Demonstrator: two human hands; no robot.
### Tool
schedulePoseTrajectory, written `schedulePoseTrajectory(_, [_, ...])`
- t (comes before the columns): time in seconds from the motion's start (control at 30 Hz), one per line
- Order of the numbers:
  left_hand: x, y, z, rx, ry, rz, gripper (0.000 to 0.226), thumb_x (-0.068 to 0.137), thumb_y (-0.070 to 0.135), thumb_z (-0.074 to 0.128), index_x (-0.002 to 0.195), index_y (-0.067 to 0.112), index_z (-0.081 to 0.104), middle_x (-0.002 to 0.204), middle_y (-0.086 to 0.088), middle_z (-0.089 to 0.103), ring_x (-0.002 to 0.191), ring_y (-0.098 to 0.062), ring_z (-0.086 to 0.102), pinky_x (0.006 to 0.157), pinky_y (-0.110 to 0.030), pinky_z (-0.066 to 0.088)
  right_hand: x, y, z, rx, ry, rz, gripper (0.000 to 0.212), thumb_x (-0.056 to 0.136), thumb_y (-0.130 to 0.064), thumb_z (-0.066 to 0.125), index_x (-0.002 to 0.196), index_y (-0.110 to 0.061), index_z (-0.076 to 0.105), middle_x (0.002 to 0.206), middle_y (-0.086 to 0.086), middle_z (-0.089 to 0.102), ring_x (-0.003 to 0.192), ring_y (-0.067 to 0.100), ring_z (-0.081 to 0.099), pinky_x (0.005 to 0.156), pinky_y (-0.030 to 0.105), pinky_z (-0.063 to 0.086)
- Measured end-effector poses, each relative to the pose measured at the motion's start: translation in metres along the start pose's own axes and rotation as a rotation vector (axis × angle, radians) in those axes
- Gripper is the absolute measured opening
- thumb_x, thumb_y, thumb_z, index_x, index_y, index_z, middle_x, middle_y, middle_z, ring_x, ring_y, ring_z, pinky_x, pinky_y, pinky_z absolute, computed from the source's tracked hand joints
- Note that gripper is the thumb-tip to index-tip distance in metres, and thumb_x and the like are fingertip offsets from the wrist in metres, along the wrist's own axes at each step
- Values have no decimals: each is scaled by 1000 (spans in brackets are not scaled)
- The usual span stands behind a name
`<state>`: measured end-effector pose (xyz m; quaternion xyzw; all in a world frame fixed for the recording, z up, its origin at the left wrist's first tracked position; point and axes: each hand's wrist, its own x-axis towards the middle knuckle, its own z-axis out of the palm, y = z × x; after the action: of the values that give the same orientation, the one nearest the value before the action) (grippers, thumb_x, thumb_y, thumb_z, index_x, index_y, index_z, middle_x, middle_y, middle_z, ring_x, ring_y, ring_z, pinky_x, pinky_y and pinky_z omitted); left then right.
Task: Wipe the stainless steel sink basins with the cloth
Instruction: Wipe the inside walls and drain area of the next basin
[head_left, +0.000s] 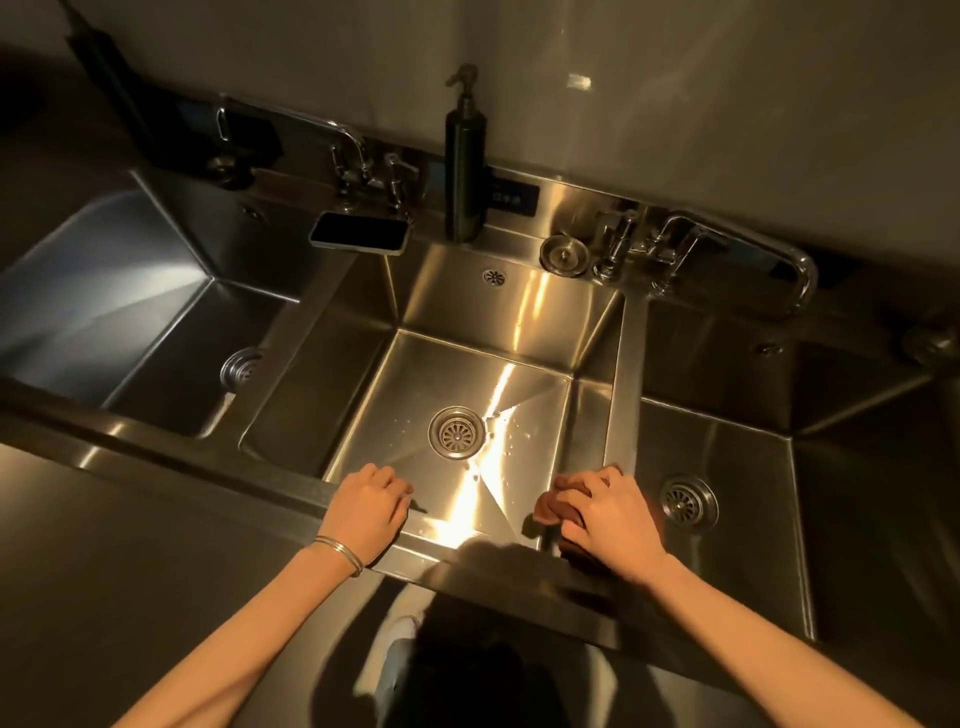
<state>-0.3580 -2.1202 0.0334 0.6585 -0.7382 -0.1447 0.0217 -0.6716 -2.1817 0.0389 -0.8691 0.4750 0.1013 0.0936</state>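
Note:
Three stainless steel basins lie side by side: the left basin (156, 322), the middle basin (467, 364) with a round drain (456, 432), and the right basin (727, 467). My right hand (608, 514) grips a brown cloth (553, 506) at the near right corner of the middle basin, by the divider. My left hand (369, 506) rests on the front rim of the middle basin with its fingers curled over the edge. Water drops glint on the middle basin's floor.
A dark soap pump bottle (465, 171) stands on the back ledge, with a phone (358, 236) to its left. Two faucets (363, 166) (727, 244) rise from the ledge, and a loose drain stopper (563, 254) lies between them. A steel counter (104, 519) lies at the left.

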Motion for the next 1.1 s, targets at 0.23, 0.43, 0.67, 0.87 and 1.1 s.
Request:
schedulePoseTrajectory(0.23, [-20, -69, -35, 83, 100, 31, 11, 82, 18, 67, 91, 13, 71, 89, -5, 67, 83, -25, 63, 72, -34, 53, 16, -29, -16, 179, 75, 119, 34, 91, -44, 51, 122, -34, 61, 127, -8, 57, 109, 14, 52, 96, 29, 38])
schedulePoseTrajectory(0.43, [-22, -127, -57, 136, 70, 95, 19, 79, 16, 70, 98, 11, 71, 92, -6, 67, 89, -26, 63, 76, -38, 53, 44, -80, -20, 235, 107, 81, 33, 90, -39, 55, 122, -33, 62, 126, -8, 58, 109, 15, 51, 98, 33, 42])
schedulePoseTrajectory(0.67, [-22, -159, -66, 167, 43, 79, 44, 82, 31, 33, 92, 9, 70, 92, -8, 66, 87, -29, 63, 73, -37, 53, 81, -92, -18, 31, -10, 13, 39, 93, -41, 47, 130, -33, 53, 134, -2, 47, 118, 21, 42, 97, 36, 34])
schedulePoseTrajectory(0.87, [-9, -156, -48, 97, 36, -6, 48, 84, 35, 30, 97, 9, 68, 98, -8, 64, 94, -29, 61, 80, -39, 51, 127, -74, -22, -100, -40, -27, 39, 94, -41, 45, 131, -30, 51, 136, 1, 44, 119, 24, 39, 95, 38, 34])
schedulePoseTrajectory(1.1, [42, -152, -60, 47, 62, 55, 38, 81, 28, 38, 92, 8, 68, 98, -11, 65, 91, -31, 62, 75, -36, 51, 186, -39, -33, -151, -7, -115, 40, 94, -39, 47, 131, -27, 52, 134, 4, 45, 117, 27, 40, 95, 41, 35])
